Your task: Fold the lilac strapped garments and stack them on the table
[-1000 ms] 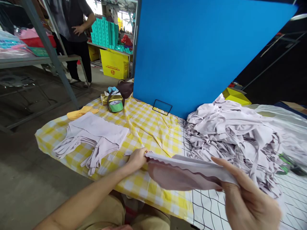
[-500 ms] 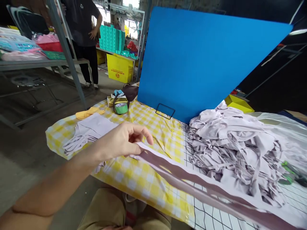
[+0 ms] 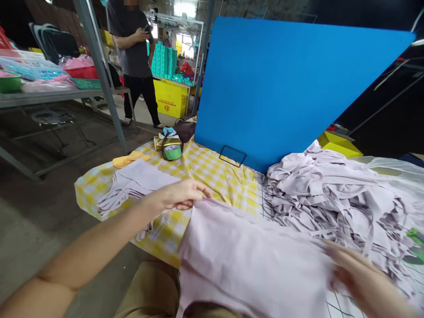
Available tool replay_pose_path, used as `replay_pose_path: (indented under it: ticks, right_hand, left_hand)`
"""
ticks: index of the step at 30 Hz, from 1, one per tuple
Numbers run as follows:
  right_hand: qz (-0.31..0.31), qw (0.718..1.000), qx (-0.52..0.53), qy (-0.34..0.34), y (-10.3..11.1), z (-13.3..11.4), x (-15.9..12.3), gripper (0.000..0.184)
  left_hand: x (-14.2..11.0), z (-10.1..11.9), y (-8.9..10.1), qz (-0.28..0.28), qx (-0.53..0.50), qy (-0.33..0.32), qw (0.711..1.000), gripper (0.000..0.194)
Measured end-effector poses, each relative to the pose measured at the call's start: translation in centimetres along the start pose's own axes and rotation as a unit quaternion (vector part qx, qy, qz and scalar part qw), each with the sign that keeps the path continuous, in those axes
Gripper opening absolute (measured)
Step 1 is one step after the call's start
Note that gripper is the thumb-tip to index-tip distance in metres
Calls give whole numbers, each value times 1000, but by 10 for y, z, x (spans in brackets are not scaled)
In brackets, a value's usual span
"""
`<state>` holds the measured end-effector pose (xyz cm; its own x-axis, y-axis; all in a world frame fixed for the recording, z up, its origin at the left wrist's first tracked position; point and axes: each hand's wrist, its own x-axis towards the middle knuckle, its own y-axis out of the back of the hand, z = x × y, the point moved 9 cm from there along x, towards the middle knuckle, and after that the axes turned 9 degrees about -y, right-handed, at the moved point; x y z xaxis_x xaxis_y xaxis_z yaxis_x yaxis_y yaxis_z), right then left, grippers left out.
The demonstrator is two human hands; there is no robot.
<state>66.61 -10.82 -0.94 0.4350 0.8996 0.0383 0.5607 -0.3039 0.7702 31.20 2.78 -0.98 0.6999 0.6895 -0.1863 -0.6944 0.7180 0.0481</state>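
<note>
A pale lilac garment (image 3: pixel 251 256), looking like a camisole top, is spread between my two hands above the table's near edge. My left hand (image 3: pixel 182 194) pinches its upper left corner. My right hand (image 3: pixel 354 269), smeared by motion, grips the opposite corner. The lower part of the garment hangs over my lap, and one strap-like edge shows at the bottom left. Beyond my left forearm lies a stack of folded lilac garments (image 3: pixel 139 176), partly covered by the arm. A large loose heap of the same lilac garments (image 3: pixel 334 194) sits to the right.
A yellow checked cloth (image 3: pixel 228 176) covers the table's left part. On it are green tape (image 3: pixel 172 152), a yellow cloth piece (image 3: pixel 130 159) and a black wire frame (image 3: pixel 232 156). A blue board (image 3: pixel 285 88) stands behind. A person (image 3: pixel 135 57) is beyond the table, holding a phone-like object.
The garment was a narrow folded band, then stretched wide; now its broad face is turned up and hangs down. The view has shifted slightly left. The person behind has raised one forearm.
</note>
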Motion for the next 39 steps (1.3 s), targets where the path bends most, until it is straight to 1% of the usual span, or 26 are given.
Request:
replay_pose_path:
  ticks: [1, 2, 3, 4, 5, 6, 7, 9, 10, 12, 14, 16, 19, 21, 23, 24, 26, 28, 30, 32, 34, 36, 39]
  right_hand:
    - [-53, 996, 34, -70, -33, 9, 12, 16]
    - [-113, 978, 79, -155, -68, 21, 18, 16]
    - [-167, 949, 126, -237, -100, 31, 19, 15]
    - [-209, 909, 177, -316, -129, 40, 14, 15]
    - [-222, 894, 193, -338, -146, 43, 13, 18]
    - [-225, 886, 208, -347, -156, 45, 12, 21]
    - [-227, 885, 217, -344, -161, 47, 12, 26]
    - [-242, 881, 237, -330, -164, 48, 10, 35]
    - [-254, 880, 243, -321, -164, 48, 9, 38]
    - [-272, 884, 236, -299, -164, 47, 9, 40]
    - [-267, 896, 215, -282, -165, 46, 12, 40]
    - [-249, 907, 196, -277, -167, 46, 14, 40]
    - [-235, 915, 191, -265, -169, 41, 16, 38]
    - [-256, 911, 216, -241, -169, 33, 15, 38]
    - [-298, 897, 243, -218, -169, 25, 11, 39]
    - [-317, 891, 248, -212, -169, 22, 9, 39]
    - [-334, 887, 243, -209, -168, 22, 7, 39]
    - [-319, 894, 231, -216, -167, 27, 10, 39]
    - [-287, 903, 229, -224, -166, 33, 14, 40]
    - [-257, 910, 225, -235, -166, 38, 18, 41]
    - [-236, 918, 201, -247, -165, 42, 21, 41]
    - [-233, 921, 177, -256, -164, 44, 22, 43]
    - [-267, 910, 189, -255, -165, 42, 21, 44]
  left_hand:
    - [18, -31, 2, 15, 24, 34, 999, 22]
    - [32, -61, 5, 30, 70, 69, 995, 17]
    - [44, -86, 9, 53, 120, 93, 987, 10]
    - [53, -107, 9, 61, 137, 102, 983, 5]
    - [60, -123, 8, 66, 149, 108, 981, 8]
    - [64, -134, 9, 72, 157, 109, 979, 13]
    - [66, -141, 9, 73, 159, 106, 979, 20]
    - [69, -144, 11, 63, 164, 88, 980, 29]
    - [69, -144, 12, 50, 167, 78, 982, 31]
    - [69, -142, 13, 17, 173, 66, 983, 29]
    - [68, -143, 15, 5, 190, 67, 980, 26]
    - [68, -141, 19, 27, 245, 57, 968, 24]
    - [68, -131, 20, 75, 333, 25, 940, 23]
    - [66, -125, 18, 97, 355, 15, 930, 22]
    - [65, -122, 18, 109, 362, 15, 926, 23]
    - [64, -121, 18, 114, 367, 15, 923, 24]
    - [64, -120, 21, 119, 374, 17, 920, 26]
    - [65, -122, 24, 126, 381, 21, 916, 27]
    - [66, -125, 26, 134, 387, 23, 912, 27]
    - [67, -127, 28, 144, 394, 23, 907, 25]
    - [66, -126, 28, 161, 405, 8, 900, 21]
    - [66, -120, 27, 172, 416, -26, 892, 19]
    - [68, -111, 20, 156, 433, -70, 885, 26]
